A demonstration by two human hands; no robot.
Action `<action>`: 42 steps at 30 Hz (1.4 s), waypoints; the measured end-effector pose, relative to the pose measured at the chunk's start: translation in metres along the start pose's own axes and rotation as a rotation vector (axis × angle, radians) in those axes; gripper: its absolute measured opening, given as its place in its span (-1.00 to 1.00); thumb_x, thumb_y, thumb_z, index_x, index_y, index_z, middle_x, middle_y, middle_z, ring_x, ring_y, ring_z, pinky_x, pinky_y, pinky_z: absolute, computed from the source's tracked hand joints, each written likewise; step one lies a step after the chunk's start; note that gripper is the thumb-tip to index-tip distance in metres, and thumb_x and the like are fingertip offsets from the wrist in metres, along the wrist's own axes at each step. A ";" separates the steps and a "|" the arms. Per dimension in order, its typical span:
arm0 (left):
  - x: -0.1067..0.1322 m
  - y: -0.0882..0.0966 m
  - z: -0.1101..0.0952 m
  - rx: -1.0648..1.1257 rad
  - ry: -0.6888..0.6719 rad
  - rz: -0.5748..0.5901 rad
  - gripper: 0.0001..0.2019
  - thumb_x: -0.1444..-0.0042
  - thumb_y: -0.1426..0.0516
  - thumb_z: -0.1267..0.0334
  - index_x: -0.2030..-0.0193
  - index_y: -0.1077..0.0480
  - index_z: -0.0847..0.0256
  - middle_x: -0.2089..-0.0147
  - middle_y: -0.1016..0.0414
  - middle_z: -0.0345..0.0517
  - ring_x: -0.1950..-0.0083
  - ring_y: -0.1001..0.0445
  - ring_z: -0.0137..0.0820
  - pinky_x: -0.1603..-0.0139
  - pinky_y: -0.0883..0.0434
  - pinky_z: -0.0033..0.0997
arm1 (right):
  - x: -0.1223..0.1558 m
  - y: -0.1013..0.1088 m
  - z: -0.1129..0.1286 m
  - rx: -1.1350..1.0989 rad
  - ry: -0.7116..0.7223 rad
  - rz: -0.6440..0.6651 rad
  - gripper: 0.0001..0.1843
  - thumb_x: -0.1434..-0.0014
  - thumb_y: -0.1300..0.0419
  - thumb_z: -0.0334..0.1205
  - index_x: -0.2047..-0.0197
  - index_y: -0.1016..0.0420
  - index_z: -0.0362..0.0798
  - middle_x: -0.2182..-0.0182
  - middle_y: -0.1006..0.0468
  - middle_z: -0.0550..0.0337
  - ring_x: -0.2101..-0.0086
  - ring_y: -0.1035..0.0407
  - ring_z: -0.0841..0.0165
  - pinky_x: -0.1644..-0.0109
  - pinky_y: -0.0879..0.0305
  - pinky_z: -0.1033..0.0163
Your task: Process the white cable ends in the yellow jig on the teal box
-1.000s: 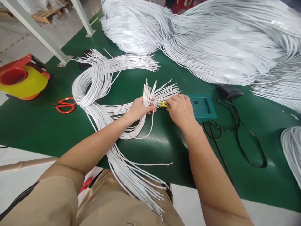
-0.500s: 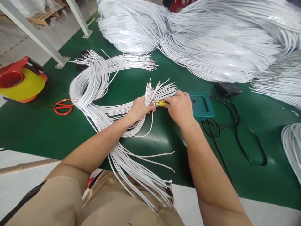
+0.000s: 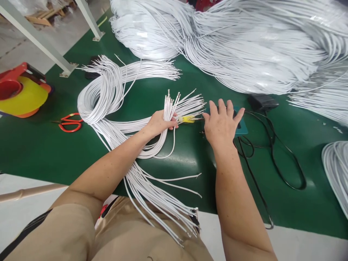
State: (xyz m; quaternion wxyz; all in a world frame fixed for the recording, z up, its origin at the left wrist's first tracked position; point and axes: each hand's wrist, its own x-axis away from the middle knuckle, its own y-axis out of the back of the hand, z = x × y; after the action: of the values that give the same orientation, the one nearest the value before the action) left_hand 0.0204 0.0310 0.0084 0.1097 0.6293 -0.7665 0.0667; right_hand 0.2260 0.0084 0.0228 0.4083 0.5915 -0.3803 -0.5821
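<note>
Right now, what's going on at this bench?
At a green table, a person's left hand grips a bunch of white wires, ends sticking out past the fingers. A small yellow item sits beside its fingertips; whether they hold it is unclear. The right hand is open, fingers spread, over a teal tray. Red-handled scissors lie off to the left.
</note>
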 end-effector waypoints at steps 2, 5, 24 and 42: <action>0.001 0.003 0.000 -0.007 -0.005 0.001 -0.65 0.16 -0.31 0.45 0.18 -0.40 0.34 0.44 -0.49 -0.20 0.39 -0.58 -0.36 0.33 -0.46 -0.42 | -0.001 0.000 0.000 -0.019 0.002 -0.007 -0.50 -0.36 0.12 -0.10 -0.27 -0.27 -0.10 -0.23 -0.32 -0.18 -0.27 -0.08 -0.07 -0.27 0.21 -0.44; 0.002 0.006 -0.001 0.018 -0.009 -0.001 -0.65 0.16 -0.31 0.43 0.17 -0.40 0.33 0.43 -0.48 -0.21 0.36 -0.58 -0.36 0.33 -0.44 -0.44 | -0.002 0.004 0.000 -0.054 -0.007 -0.042 -0.50 -0.35 0.09 -0.11 -0.26 -0.28 -0.11 -0.23 -0.32 -0.18 -0.26 -0.08 -0.06 -0.28 0.21 -0.41; 0.014 0.006 -0.005 0.173 -0.067 0.047 -0.63 0.03 -0.30 0.03 0.24 -0.49 0.32 0.21 -0.53 -0.06 0.20 -0.47 -0.44 0.19 -0.38 -0.51 | 0.046 0.047 0.096 -0.448 0.640 0.838 -0.79 -0.16 -0.16 -0.22 0.34 -0.60 -0.11 0.44 -0.61 -0.03 0.39 -0.46 0.22 0.36 -0.18 0.21; 0.029 -0.010 -0.013 0.193 -0.174 0.144 -0.65 0.14 -0.37 0.17 0.42 -0.30 0.28 0.47 -0.39 -0.25 0.39 -0.41 -0.50 0.30 -0.34 -0.48 | 0.005 0.024 0.052 -1.688 -0.402 0.331 -0.81 0.02 -0.34 -0.14 0.46 -0.51 -0.10 0.63 -0.41 0.33 0.66 -0.16 0.56 0.60 -0.07 0.37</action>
State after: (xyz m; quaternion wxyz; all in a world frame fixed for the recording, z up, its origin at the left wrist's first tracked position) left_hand 0.0257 0.0043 0.0277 -0.0234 0.5839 -0.8061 0.0928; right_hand 0.1746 -0.0069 0.0436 0.7134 -0.0835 0.0314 -0.6951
